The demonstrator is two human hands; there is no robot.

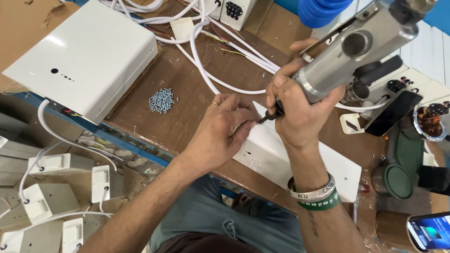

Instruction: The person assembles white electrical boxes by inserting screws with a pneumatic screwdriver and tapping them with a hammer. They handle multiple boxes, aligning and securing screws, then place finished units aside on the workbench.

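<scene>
A stiff, light white box is pinned by the left hand; a heavy screwdriver above it is clenched by right-hand fingers.

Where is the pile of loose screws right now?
In the head view the pile of screws lies on the brown workbench, left of the left hand and just right of the big white box.

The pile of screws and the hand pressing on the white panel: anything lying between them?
Nothing; in the head view only bare brown tabletop separates the screw pile from the left hand.
</scene>
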